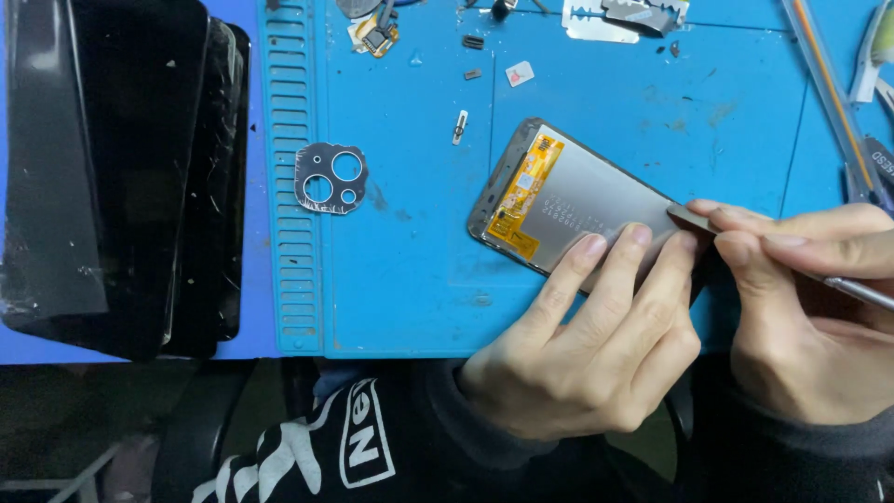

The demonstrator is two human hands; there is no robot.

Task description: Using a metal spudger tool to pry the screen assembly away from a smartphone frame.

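The phone screen panel [577, 200] lies back side up on the blue work mat [410, 279], turned at a slant, with its grey metal back and an orange flat cable patch at its far-left end. Its near-right end is under the two hands.

The left hand [587, 349] lies on top of the panel. Three fingers are stretched out flat and their tips press down on the grey back near the panel's lower edge. The fingers sit close together, not curled around anything, so this hand pins the panel but does not pick it up.

The right hand [810, 326] is just beside it, at the panel's right corner. Its thumb and pointing finger are pressed together around a thin metal tool [698, 219]. The flat dark tip of the tool touches the panel's edge, right next to the left fingertips (the shiny handle sticks out to the right, past the hand).

To the left on the mat, well apart from the panel, lies a small camera cover plate [331, 179] with three round holes. Farther left, off the mat, is a stack of black glass screens [112, 168]. Tiny screws and bits [471, 56] lie near the top of the mat, and some metal blades [619, 19] rest at the top edge.
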